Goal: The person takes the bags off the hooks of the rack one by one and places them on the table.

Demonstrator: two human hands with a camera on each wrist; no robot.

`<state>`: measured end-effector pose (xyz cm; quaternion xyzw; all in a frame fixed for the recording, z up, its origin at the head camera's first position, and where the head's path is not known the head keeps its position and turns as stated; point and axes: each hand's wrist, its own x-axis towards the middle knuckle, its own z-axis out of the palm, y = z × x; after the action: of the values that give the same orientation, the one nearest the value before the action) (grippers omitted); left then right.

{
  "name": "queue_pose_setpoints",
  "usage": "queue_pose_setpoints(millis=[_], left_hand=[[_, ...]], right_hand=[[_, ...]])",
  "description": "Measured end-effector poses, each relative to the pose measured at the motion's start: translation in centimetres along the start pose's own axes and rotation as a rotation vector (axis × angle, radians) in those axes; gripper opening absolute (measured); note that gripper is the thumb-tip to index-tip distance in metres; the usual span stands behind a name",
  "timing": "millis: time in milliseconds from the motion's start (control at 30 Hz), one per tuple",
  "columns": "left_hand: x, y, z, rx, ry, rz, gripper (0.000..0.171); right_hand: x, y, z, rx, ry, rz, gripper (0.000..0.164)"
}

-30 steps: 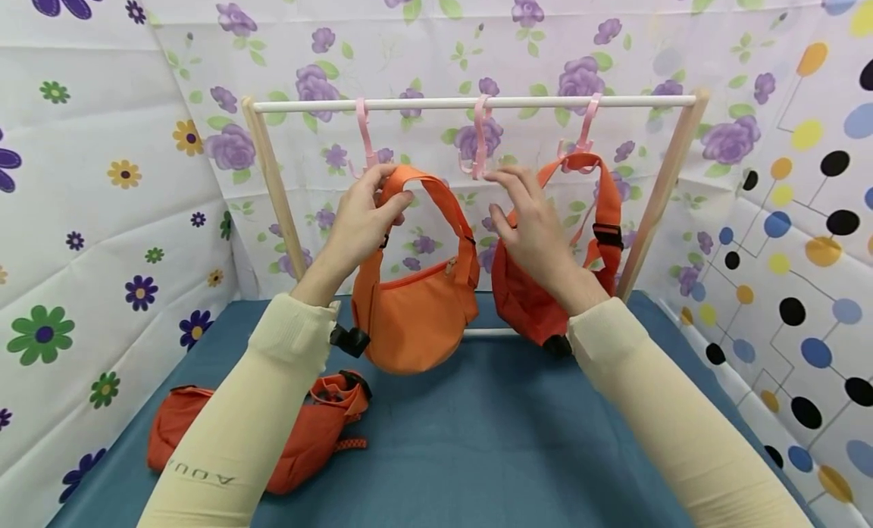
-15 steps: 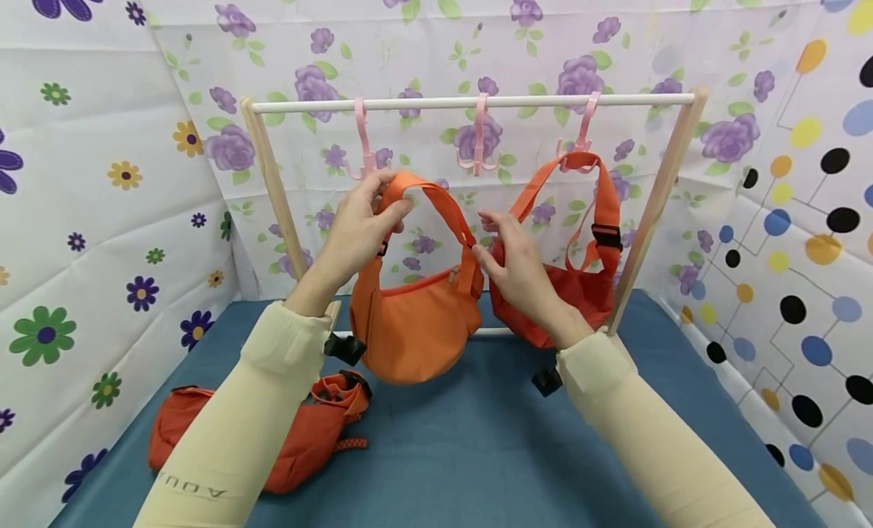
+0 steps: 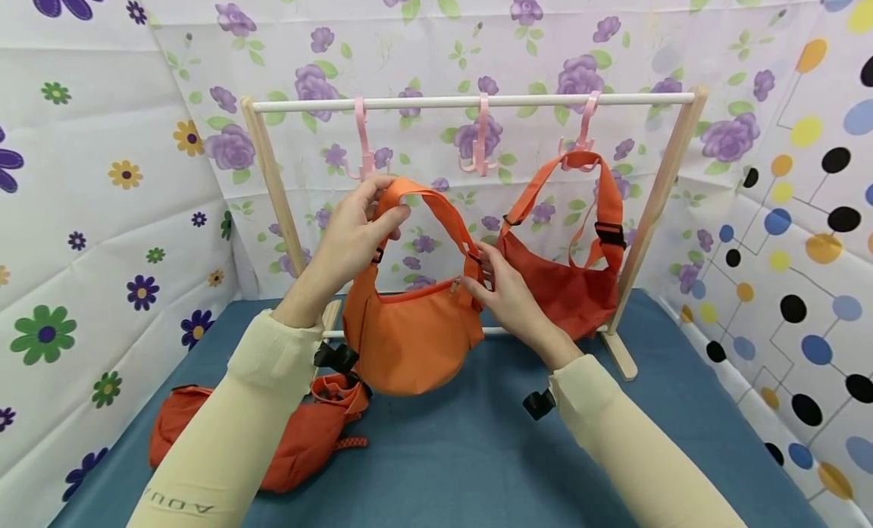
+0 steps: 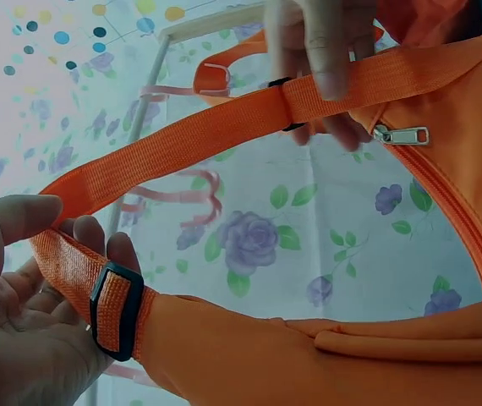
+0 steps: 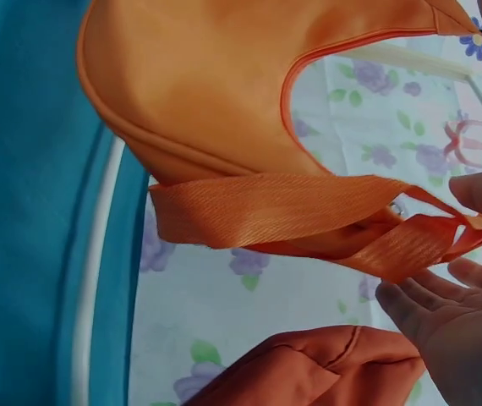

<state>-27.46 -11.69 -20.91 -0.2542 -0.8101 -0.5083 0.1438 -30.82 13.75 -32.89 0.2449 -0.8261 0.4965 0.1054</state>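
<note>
An orange shoulder bag [image 3: 416,338] hangs in the air in front of the rack. My left hand [image 3: 358,221] grips the top of its strap, thumb in front, near a black slider buckle [image 4: 117,311]. Lower on the strap's other side, beside the zip pull [image 4: 406,135], my right hand [image 3: 508,289] holds the strap [image 5: 266,207] between thumb and fingers. A darker red-orange bag [image 3: 566,285] hangs by its strap from the right pink hook [image 3: 582,145]. Partly hidden by the left sleeve, another red-orange bag [image 3: 300,445] lies on the blue cloth.
The rack's white bar [image 3: 423,102] runs between wooden side posts [image 3: 280,187]. On it hang a middle pink hook [image 3: 480,145] and a left pink hook [image 3: 364,145], both bearing nothing. Patterned sheets stand around the blue-covered table [image 3: 443,467].
My right hand has come down from near the middle hook to the orange bag's strap and now holds it. My left hand and the bag have sunk slightly.
</note>
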Motion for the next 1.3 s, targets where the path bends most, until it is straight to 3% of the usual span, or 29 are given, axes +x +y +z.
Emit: queue_pose_setpoints(millis=[267,500,800,1100,1300], left_hand=[[-0.6,0.4,-0.1,-0.008,-0.022,0.038,0.039],[-1.2,0.0,-0.4,-0.018,-0.039,0.026,0.038],[-2.2,-1.7,-1.4,-0.018,-0.060,-0.039,0.038],[-3.3,-4.1,-1.6,-0.018,-0.088,-0.051,0.036],[-4.0,-5.3,-1.3,0.012,-0.097,-0.058,0.037]], right_hand=[[-0.8,0.5,0.4,0.044,-0.088,0.098,0.059],[-1.5,0.9,-0.1,0.084,-0.060,0.059,0.047],[-2.9,1.1,-1.5,0.182,-0.038,0.068,0.055],[-4.7,0.5,-3.3,0.252,-0.054,0.106,0.053],[-5.5,0.2,-4.3,0.224,-0.085,0.127,0.053]])
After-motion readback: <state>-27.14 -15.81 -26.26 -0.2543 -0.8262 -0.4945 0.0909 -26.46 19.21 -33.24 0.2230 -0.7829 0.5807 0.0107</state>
